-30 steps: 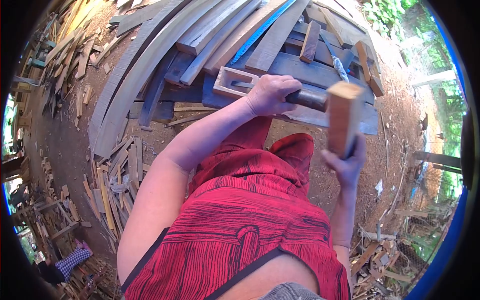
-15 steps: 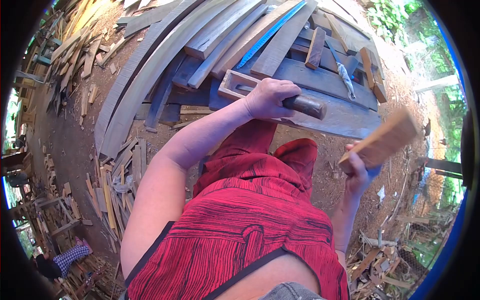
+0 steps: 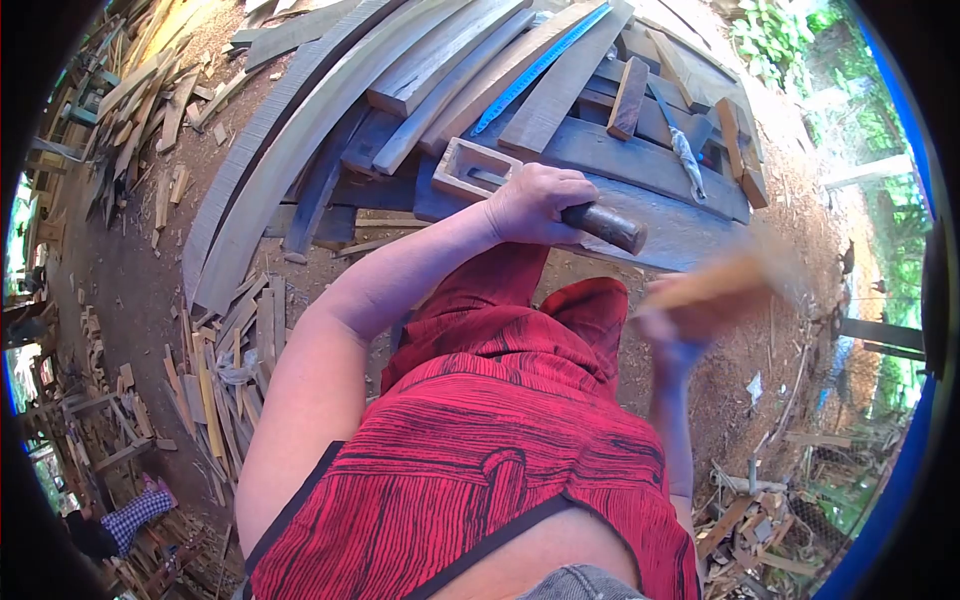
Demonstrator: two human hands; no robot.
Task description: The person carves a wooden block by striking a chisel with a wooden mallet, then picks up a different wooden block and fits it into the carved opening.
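My left hand [image 3: 543,204] is wrapped round the dark handle of a chisel [image 3: 610,228], whose butt end sticks out to the right of my fist. The chisel's metal blade points left into a rectangular slot in a light wooden piece [image 3: 452,180]; how deep its tip sits is hard to make out. Off to the lower right, my right hand [image 3: 668,325] grips a brown wooden block [image 3: 730,292], smeared by motion. The block is apart from the chisel's butt end.
Long planks [image 3: 300,150] and shorter timbers lie across the workbench [image 3: 640,215]. A blue strip [image 3: 540,72], a small wood block [image 3: 628,98] and a wrapped tool [image 3: 687,160] rest there. Offcuts [image 3: 240,360] cover the ground at left. A person [image 3: 135,518] is at lower left.
My right hand has swung the wooden block leftward, closer to the chisel's butt end. My left hand keeps its hold on the chisel, almost unmoved.
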